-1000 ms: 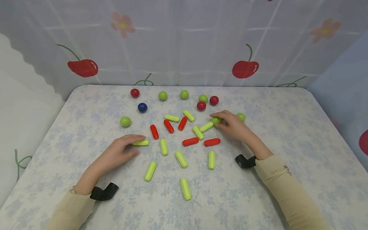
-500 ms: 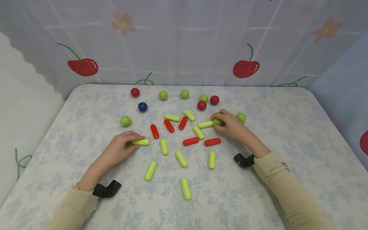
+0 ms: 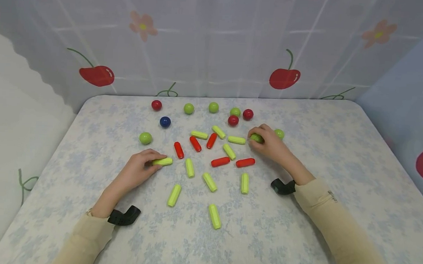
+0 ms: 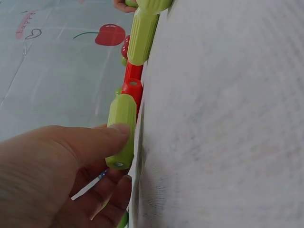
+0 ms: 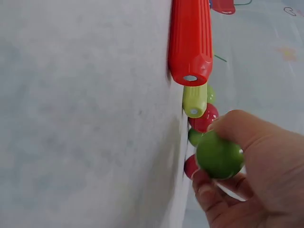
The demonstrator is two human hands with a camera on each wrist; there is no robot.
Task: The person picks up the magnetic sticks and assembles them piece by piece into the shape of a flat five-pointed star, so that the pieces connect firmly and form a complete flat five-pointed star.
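My L grip (image 3: pixel 136 169) pinches lime stick (image 3: pixel 163 161), R grip (image 3: pixel 272 146) pinches green ball (image 3: pixel 257 138); nearby stick (image 3: pixel 236 140) swung round vs 1 sec ago.

My left grip (image 4: pixel 61 164) pinches a yellow-green stick (image 4: pixel 121 108), my thumb laid across it; from here it shows against the visible edge of the bench (image 4: pixel 218 118). Along that same edge, past its far end, come two red sticks (image 4: pixel 134 71), then more yellow-green sticks (image 4: pixel 142 42). Beside them peek small red balls (image 4: pixel 125 50). Beyond the edge hangs a pale curtain (image 4: pixel 57 80) printed with a cherry (image 4: pixel 110 35)
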